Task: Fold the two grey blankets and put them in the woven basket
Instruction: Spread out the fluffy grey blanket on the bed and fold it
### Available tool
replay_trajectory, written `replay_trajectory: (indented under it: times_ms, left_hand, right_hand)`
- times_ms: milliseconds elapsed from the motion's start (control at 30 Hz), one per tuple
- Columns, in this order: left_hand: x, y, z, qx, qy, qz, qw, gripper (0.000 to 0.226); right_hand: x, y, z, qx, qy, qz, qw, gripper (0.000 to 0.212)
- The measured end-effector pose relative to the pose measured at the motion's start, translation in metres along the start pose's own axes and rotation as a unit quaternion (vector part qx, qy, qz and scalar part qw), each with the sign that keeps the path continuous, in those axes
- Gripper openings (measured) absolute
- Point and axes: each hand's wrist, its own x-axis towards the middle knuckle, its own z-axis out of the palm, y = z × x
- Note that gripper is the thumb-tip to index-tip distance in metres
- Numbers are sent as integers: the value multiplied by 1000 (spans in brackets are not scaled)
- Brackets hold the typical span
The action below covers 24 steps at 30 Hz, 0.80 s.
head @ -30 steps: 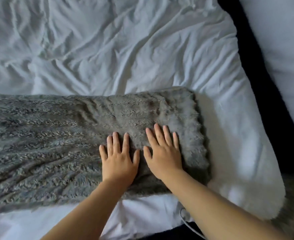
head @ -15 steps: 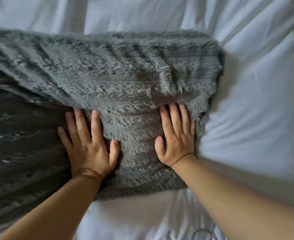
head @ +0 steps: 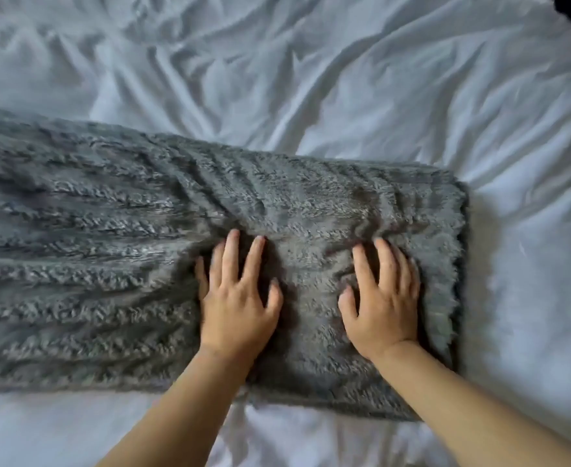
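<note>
White bedsheet (head: 344,79), grey blanket (head: 109,264) cut off left, left hand (head: 237,305), right hand (head: 383,308) flat, fingers spread

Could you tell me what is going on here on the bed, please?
A person is working on one grey blanket, which lies as a long band across the rumpled white sheet and looks already folded lengthwise. The left hand and the right hand both press flat on the band near its right end, fingers spread, with a gap between them. No second blanket and no woven basket are in view.
</note>
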Motion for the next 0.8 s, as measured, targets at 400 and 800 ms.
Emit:
replay_trajectory:
  times_ms: [400, 800]
  left_hand:
    - [0, -187, -107, -55, 212, -159, 963, 49]
    - [-14, -372, -96, -85, 114, -451, 881, 53]
  right_hand:
    - [92, -327, 37, 34, -37, -319, 946, 61]
    - [140, -422, 68, -18, -109, -393, 913, 63]
